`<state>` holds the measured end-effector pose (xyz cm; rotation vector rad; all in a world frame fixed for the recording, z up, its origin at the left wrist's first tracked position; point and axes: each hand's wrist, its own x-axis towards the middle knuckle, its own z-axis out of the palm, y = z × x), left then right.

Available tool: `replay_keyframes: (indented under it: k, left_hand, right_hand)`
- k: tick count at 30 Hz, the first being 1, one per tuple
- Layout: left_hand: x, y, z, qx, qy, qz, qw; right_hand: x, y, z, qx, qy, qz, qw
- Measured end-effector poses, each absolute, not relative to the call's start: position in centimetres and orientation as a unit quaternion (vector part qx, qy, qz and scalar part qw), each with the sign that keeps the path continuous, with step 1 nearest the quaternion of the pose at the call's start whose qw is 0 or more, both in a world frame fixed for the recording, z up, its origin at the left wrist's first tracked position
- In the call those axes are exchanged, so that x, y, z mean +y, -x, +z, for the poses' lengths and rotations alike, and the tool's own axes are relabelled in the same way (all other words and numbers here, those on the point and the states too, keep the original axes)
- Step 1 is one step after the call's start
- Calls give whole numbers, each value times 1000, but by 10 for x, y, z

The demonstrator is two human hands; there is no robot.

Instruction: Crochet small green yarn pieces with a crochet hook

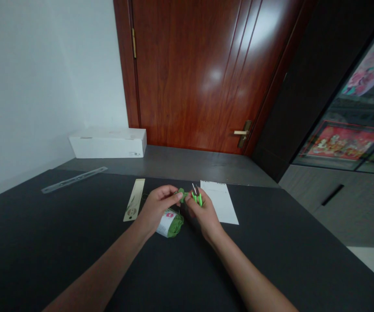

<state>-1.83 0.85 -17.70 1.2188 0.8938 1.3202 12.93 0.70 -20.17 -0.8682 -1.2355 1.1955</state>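
Both of my hands meet over a black table (44, 242). My left hand (157, 206) is closed, pinching a small bundle of green yarn (183, 195) between thumb and fingers. My right hand (203, 212) is closed around small green-handled snips (196, 196), whose metal blades point up beside the yarn bundle. A green yarn skein with a white label (170, 224) lies on the table just under my left hand.
A pale wooden ruler (135, 199) lies left of my hands and a clear plastic ruler (74, 179) farther left. A white notepad sheet (221, 201) lies to the right. A white box (108, 142) sits on the floor by a red-brown door (203, 73).
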Motion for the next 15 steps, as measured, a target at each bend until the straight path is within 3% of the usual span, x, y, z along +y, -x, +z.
replay_keyframes:
  k: [5,11,15]
  left_hand:
    - [8,17,-179,375,-508,545,552]
    - [10,15,-184,377,-506,546,551]
    - [14,15,-189,392,-489,544,558]
  right_hand:
    - [9,-128,-202,-513,382,507,578]
    - [9,-127,-197,-417,320,643,557]
    - [15,-129,-203,-472,367,561,572]
